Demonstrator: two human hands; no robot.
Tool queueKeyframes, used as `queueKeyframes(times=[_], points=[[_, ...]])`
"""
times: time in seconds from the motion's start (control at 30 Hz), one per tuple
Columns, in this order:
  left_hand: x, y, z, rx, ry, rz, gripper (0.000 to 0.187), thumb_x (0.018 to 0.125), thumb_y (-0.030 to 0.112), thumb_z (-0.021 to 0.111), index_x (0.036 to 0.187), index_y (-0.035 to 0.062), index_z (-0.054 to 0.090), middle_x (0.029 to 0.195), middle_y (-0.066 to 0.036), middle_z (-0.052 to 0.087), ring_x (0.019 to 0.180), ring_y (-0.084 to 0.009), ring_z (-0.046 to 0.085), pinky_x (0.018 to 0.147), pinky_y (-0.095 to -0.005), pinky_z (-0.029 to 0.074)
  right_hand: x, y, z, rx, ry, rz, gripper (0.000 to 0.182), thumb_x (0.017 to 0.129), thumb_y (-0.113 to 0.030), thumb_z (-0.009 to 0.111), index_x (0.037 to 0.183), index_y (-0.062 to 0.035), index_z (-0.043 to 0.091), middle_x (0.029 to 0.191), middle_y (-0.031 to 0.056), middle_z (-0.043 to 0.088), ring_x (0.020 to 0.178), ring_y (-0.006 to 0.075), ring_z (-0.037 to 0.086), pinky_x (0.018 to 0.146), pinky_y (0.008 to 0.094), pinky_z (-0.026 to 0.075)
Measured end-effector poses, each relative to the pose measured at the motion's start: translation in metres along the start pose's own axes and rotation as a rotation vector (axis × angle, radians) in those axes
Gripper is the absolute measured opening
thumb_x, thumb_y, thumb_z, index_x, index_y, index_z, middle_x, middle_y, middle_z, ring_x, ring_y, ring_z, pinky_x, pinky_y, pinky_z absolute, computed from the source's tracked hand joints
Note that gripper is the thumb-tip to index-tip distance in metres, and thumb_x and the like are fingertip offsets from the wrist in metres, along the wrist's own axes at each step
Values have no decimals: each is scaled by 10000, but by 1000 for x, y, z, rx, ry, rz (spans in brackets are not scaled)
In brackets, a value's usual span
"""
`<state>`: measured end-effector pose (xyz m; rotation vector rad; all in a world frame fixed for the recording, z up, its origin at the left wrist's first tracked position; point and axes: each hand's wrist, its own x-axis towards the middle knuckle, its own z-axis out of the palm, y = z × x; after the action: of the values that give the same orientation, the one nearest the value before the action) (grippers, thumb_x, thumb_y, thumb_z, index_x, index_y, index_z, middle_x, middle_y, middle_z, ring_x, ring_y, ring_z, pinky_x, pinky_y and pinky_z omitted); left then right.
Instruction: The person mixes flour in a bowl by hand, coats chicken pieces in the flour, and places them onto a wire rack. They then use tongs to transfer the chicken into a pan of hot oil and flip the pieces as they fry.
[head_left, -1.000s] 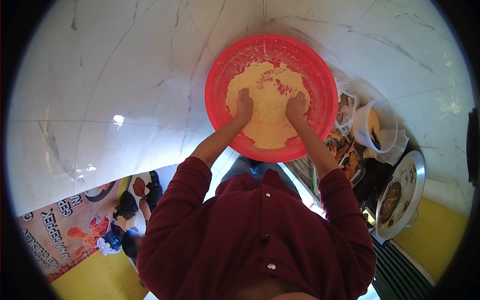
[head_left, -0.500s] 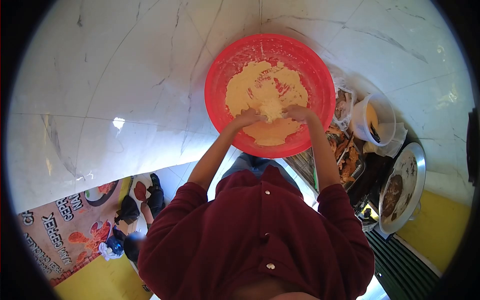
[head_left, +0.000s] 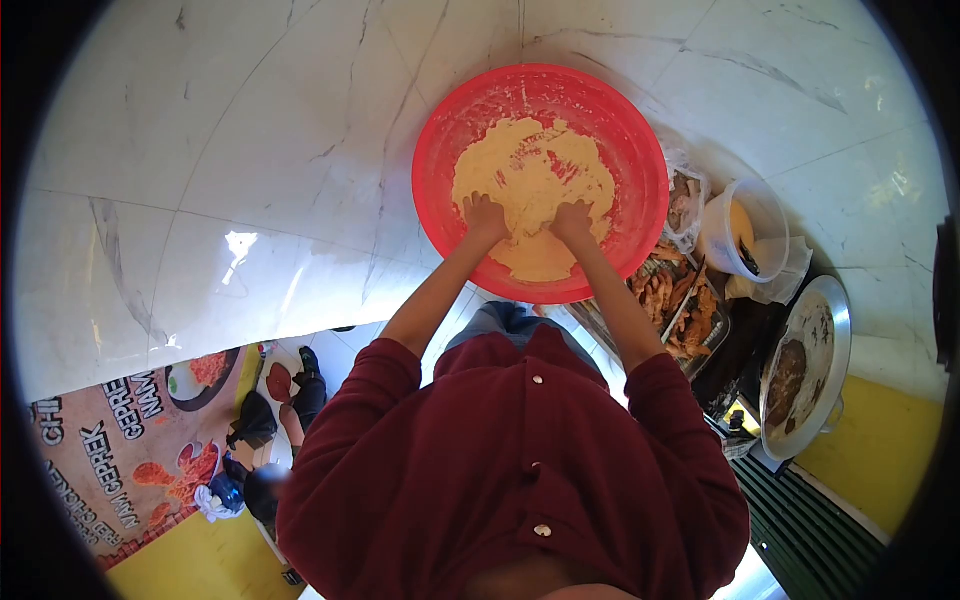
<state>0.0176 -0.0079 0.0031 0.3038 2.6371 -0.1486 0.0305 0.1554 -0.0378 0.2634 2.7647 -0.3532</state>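
A wide red basin (head_left: pixel 432 170) holds a spread of pale yellowish flour (head_left: pixel 520 170), with streaks of bare red showing through it. Both my hands are down in it, palms lowered and backs up. On the left side, my left hand (head_left: pixel 485 217) rests on the flour with its fingers apart and the tips partly sunk in. My right hand (head_left: pixel 573 221) is a short way to its right, fingers bent downward and slightly spread, their tips partly hidden in the flour. I see nothing solid held in either hand.
Right of the basin are a tray of fried pieces (head_left: pixel 690 315), a plastic bag (head_left: pixel 685 205), a clear tub (head_left: pixel 775 215) and a large metal pan (head_left: pixel 838 340). A printed food banner (head_left: pixel 120 450) hangs lower left, near another person's leg (head_left: pixel 312 395). White marbled tiles (head_left: pixel 270 130) surround the basin.
My hands were close together over the basin's middle with loose flour between them. They have since moved apart and turned palms down into the flour.
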Motion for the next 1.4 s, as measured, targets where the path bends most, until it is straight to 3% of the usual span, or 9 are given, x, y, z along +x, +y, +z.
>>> queueKeyframes(times=[0.2, 0.33, 0.43, 0.5, 0.63, 0.73, 0.8, 1.0, 1.4], points=[[31, 32, 50, 173, 53, -11, 555, 529, 481, 704, 950, 128, 632, 1075, -77, 497, 1087, -254, 337, 922, -404, 194, -7, -43, 11, -73, -74, 124, 513, 598, -367, 688, 977, -39, 579, 1138, 193, 422, 1098, 308, 350, 850, 418, 350], [22, 33, 37, 166, 40, -3, 435, 618, 378, 665, 982, 144, 624, 1098, -47, 490, 1093, -250, 300, 889, -407, 177, -8, -33, -10, 47, -181, 175, 517, 589, -353, 685, 991, -46, 579, 1144, 197, 421, 1103, 319, 342, 861, 427, 347], [4, 15, 7, -100, -127, -7, 380, 688, 338, 612, 990, 108, 620, 1061, -56, 537, 1056, -225, 392, 896, -376, 246, -7, -14, -35, 69, -243, 275, 516, 580, -334, 680, 995, -43, 584, 1168, 203, 417, 1117, 344, 347, 882, 437, 336], [29, -14, 15, -887, -605, 393, 413, 700, 361, 593, 1007, 86, 609, 1000, -78, 588, 951, -190, 511, 871, -310, 337, 2, 11, -50, 88, -221, 281, 557, 577, -321, 680, 1043, -41, 560, 1210, 206, 396, 1147, 351, 338, 898, 441, 326], [40, -54, 9, -1116, -574, 403, 506, 704, 461, 583, 1014, 62, 598, 951, -80, 618, 849, -186, 576, 831, -244, 380, 17, 50, -75, -97, -268, 325, 568, 577, -292, 678, 1068, -40, 544, 1238, 210, 377, 1176, 334, 319, 898, 444, 319], [36, -66, -2, -1049, -486, 405, 458, 753, 406, 542, 1026, 42, 586, 1004, -88, 593, 971, -216, 519, 883, -325, 342, 12, 55, -68, -209, -64, 301, 479, 604, -264, 656, 1023, -49, 574, 1212, 210, 409, 1186, 335, 302, 909, 446, 298], [-10, -44, -48, -232, -80, -181, 367, 775, 292, 517, 1033, 39, 582, 1096, -99, 540, 1097, -247, 407, 941, -414, 246, 8, 57, -42, -266, 64, 278, 415, 626, -248, 637, 990, -54, 595, 1192, 211, 430, 1190, 342, 291, 918, 447, 284], [46, 1, 78, 873, 176, -127, 299, 718, 151, 504, 994, 103, 608, 1074, -76, 498, 1014, -257, 343, 851, -414, 162, -9, 14, 21, -618, 61, 1, 274, 682, -224, 537, 874, -58, 642, 1057, 148, 499, 1005, 283, 373, 791, 380, 282], [23, 56, 56, 48, -210, -136, 384, 722, 289, 513, 1048, 103, 593, 1247, -120, 360, 1050, -293, 268, 862, -471, 153, -9, -7, 5, -263, -303, 103, 354, 637, -272, 603, 912, -52, 630, 993, 105, 559, 967, 284, 423, 783, 389, 347]])
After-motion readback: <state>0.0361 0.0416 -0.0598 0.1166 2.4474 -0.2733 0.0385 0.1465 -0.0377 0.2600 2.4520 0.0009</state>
